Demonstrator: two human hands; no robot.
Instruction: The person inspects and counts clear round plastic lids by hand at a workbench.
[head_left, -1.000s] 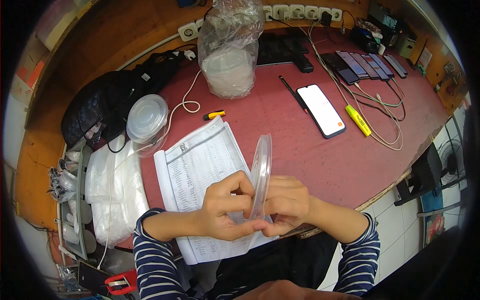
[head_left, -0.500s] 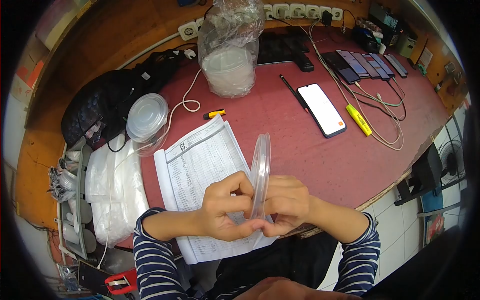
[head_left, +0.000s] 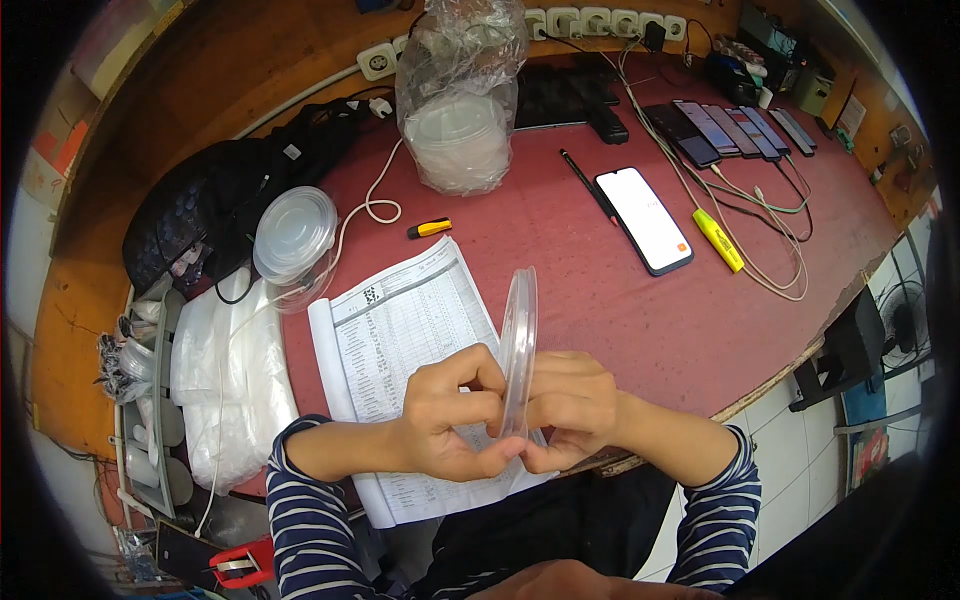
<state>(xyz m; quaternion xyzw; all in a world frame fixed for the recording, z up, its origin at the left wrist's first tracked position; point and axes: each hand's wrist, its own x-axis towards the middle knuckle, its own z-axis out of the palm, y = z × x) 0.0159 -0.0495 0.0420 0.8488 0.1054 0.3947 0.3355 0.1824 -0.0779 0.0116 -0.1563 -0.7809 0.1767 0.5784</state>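
Two thin, round, clear plastic lids (head_left: 519,325), or perhaps one lid with a thick rim, stand nearly edge-on before me. My left hand (head_left: 452,415) pinches the near part of the rim from the left, with fingers curled and thumb at the bottom. From the other side my right hand (head_left: 572,410) grips the same rim, its fingers bent against the flat face. The two thumbs almost meet at the lower edge. Beneath the hands lies a stack of printed sheets (head_left: 400,320) with tables, partly covered by my left hand and forearm.
Left of the papers sit a lidded tub (head_left: 295,235) and folded plastic bags (head_left: 225,375). A bag of stacked lids (head_left: 458,140) stands at the back. Rightward lie a lit phone (head_left: 643,220), a yellow highlighter (head_left: 717,240), cables and several phones (head_left: 735,130).
The lids have shifted very slightly to the left at the top. Both hands keep their grip almost unmoved.
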